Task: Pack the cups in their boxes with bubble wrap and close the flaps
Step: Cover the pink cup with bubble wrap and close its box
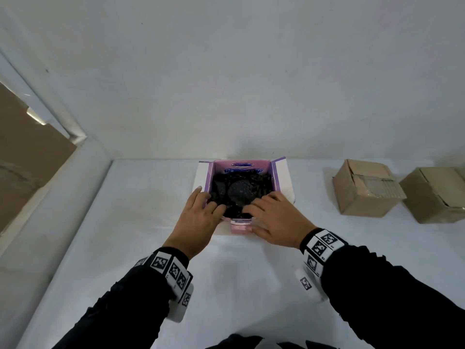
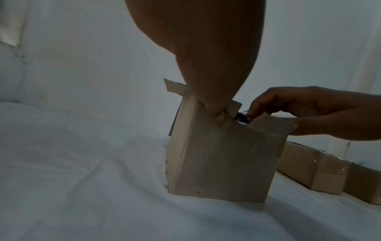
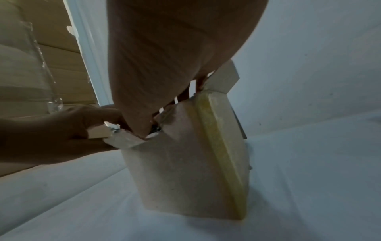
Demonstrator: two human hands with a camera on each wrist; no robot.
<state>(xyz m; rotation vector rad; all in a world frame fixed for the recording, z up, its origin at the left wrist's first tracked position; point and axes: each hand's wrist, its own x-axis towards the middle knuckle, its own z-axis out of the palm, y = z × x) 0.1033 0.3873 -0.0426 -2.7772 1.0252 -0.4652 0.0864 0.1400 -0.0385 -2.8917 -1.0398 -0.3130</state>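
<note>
Both hands reach into the open box (image 1: 275,176) mid-table: the left hand (image 1: 198,217) and right hand (image 1: 274,222) press spread fingers onto dark bubble wrap (image 1: 241,190), probably round a cup. Two brown cartons (image 1: 364,190) sit farther right.

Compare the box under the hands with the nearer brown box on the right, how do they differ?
The open box has its flaps spread and shows dark bubble wrap inside; the brown box has its flaps folded over its top. The open box has a purple printed lining and white flaps; the brown box is plain cardboard. The left hand and right hand touch the open box; nothing touches the brown box. Both sit on the white table.
</note>
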